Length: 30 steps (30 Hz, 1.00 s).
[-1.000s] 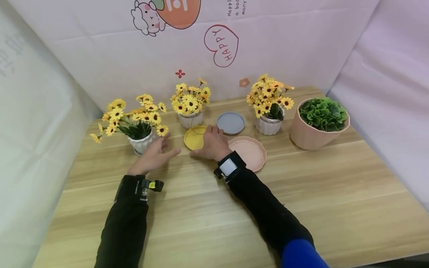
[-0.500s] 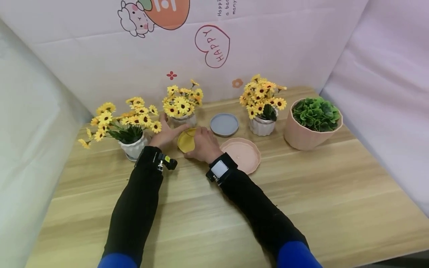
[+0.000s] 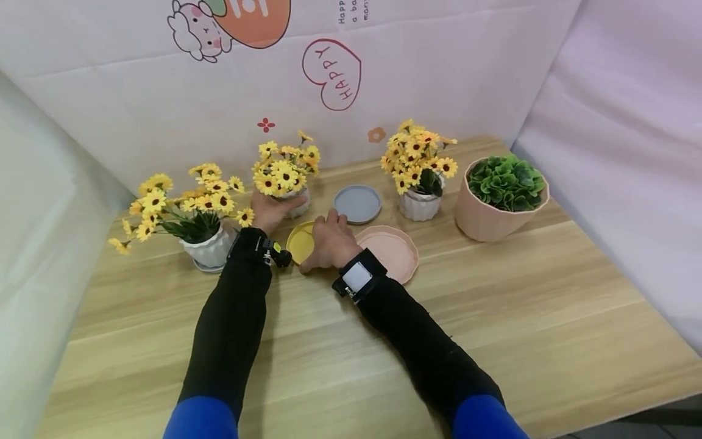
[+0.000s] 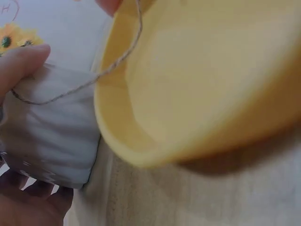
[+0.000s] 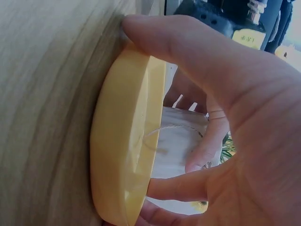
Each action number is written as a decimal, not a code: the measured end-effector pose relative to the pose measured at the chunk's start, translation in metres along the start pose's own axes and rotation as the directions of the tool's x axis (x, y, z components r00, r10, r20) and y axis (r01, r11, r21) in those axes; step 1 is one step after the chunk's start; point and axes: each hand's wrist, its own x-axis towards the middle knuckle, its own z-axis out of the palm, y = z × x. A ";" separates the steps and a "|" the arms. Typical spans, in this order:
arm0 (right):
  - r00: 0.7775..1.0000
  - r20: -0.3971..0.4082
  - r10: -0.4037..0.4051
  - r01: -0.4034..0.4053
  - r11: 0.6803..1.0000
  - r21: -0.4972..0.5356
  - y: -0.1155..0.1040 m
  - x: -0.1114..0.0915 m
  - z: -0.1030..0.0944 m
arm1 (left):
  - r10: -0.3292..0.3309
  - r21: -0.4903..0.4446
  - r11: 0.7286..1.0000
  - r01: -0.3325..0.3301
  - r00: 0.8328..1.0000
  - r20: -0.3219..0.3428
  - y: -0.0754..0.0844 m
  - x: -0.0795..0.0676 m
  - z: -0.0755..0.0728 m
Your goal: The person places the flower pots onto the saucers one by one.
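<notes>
My left hand (image 3: 269, 213) grips the side of a white flowerpot (image 4: 56, 127) with yellow daisy-like flowers (image 3: 285, 171). In the left wrist view the thumb lies near the pot's rim, with fingers round its lower side. My right hand (image 3: 331, 241) holds a shallow yellow saucer (image 3: 298, 245) by its rim, thumb on one side and fingers on the other, just in front of that pot. A thin twine (image 4: 110, 68) runs from the pot into the saucer. Whether the saucer is slightly off the table I cannot tell.
Left stands another white flowerpot (image 3: 211, 249) with yellow flowers. A grey-blue saucer (image 3: 358, 204) and a pink saucer (image 3: 390, 253) lie right of my right hand. Further right are a third white flowerpot (image 3: 419, 206) and a pink pot (image 3: 485, 216) with a green plant.
My left hand has moved from beside the left flowerpot to the middle one and now grips it. The right hand stays on the yellow saucer. The head view has shifted slightly right.
</notes>
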 end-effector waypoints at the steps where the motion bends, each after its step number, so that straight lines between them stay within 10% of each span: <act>1: 1.000 0.000 0.000 0.000 1.000 -0.001 0.000 0.000 0.000 | 0.005 0.005 1.000 -0.005 1.000 -0.002 0.002 -0.001 0.000; 15: 1.000 0.004 -0.027 0.027 1.000 -0.003 0.002 0.001 -0.001 | 0.120 0.021 0.993 -0.119 0.992 -0.027 -0.056 0.025 -0.002; 30: 0.999 0.038 -0.037 0.038 0.999 -0.021 0.004 0.001 -0.002 | -0.074 0.012 0.997 0.074 0.997 0.010 0.021 -0.018 -0.008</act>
